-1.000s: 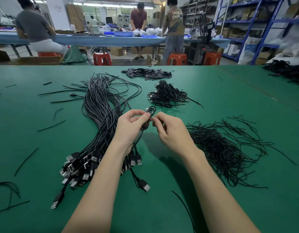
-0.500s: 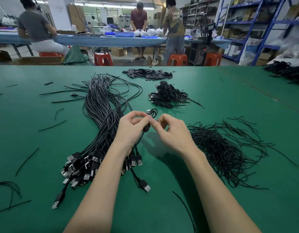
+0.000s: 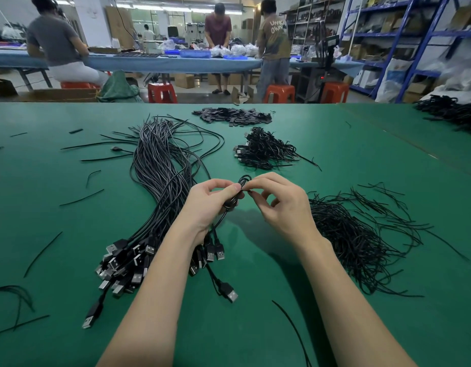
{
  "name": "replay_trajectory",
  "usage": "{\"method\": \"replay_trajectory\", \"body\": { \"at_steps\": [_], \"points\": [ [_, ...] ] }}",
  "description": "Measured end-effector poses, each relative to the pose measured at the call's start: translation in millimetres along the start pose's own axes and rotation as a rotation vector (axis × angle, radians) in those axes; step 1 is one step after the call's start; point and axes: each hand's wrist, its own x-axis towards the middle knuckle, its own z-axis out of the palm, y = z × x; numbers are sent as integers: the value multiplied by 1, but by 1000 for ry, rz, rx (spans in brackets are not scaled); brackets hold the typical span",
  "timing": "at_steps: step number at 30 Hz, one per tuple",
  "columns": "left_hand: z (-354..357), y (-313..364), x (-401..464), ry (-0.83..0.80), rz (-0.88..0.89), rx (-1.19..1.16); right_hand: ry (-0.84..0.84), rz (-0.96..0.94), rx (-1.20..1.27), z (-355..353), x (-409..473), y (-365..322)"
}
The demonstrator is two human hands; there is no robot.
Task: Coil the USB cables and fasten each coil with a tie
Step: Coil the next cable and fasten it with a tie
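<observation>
A: Green felt is seen across the whole worktop [image 3: 335, 160], and on it the long bundle of uncoiled USB cables [image 3: 160, 170] is laid out to the left, plugs fanned toward the near edge.

B: And to the right?

A: A loose heap of thin black ties [image 3: 361, 234] is spread there. Farther back, a smaller pile of coiled cables [image 3: 263, 151] is gathered, which suggests several are already done.

B: What has altered in the last second?

A: Very little on the worktop. The coil [image 3: 235, 194] is now held a touch lower and tighter between the hands than a moment ago, and less of its top loop is exposed.

B: How is it being held?

A: It is pinched by the left hand [image 3: 210, 200], thumb against fingers. At the coil's waist, what seems to be a tie end is nipped by the fingertips of the right hand [image 3: 279, 205], though it is too small for certainty.

B: Meaning?

A: The fastening is judged to be at the twisting stage; the coil is not yet released.
</observation>
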Motion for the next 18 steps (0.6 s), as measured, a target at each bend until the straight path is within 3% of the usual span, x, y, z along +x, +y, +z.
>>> {"method": "replay_trajectory", "body": {
  "at_steps": [8, 10, 14, 18],
  "points": [
    [-2, -2, -1, 15, -20, -19, 19, 2, 73, -1, 0, -1],
    [-1, -2, -1, 29, 0, -59, 77, 101, 152, 3, -1, -7],
    [5, 0, -4, 50, 102, -173, 150, 508, 450, 19, -1, -20],
    [4, 1, -6, 39, 116, -189, 117, 443, 424, 20, -3, -22]
  ]
}}
